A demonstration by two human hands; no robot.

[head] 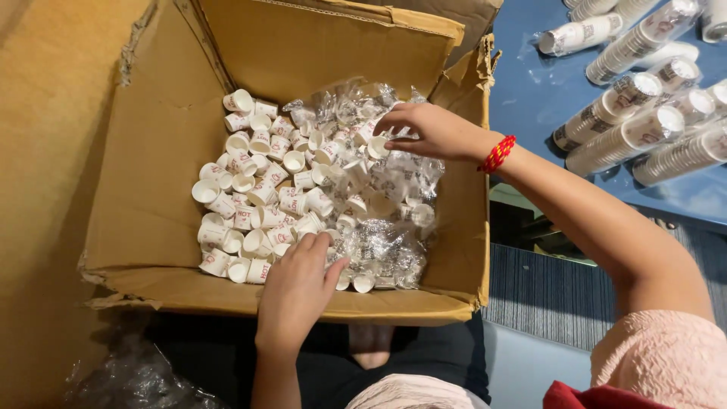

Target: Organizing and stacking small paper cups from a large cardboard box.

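**Inside an open carton: loose paper cups, two hands at work**

Within the cardboard box (pixel 151 151) a heap of small white paper cups (pixel 257 189) is held, many lying tipped among crumpled clear plastic wrap (pixel 382 254). The left hand (pixel 297 284) is laid on the cups at the near edge, fingers curled loosely; whether a cup is gripped cannot be told. The right hand (pixel 428 130) (a red beaded bracelet (pixel 497 154) is worn at the wrist) is pinched on one cup at the far side. Sleeved cup stacks (pixel 636 121) are kept on the blue table (pixel 530 83) beside the box.
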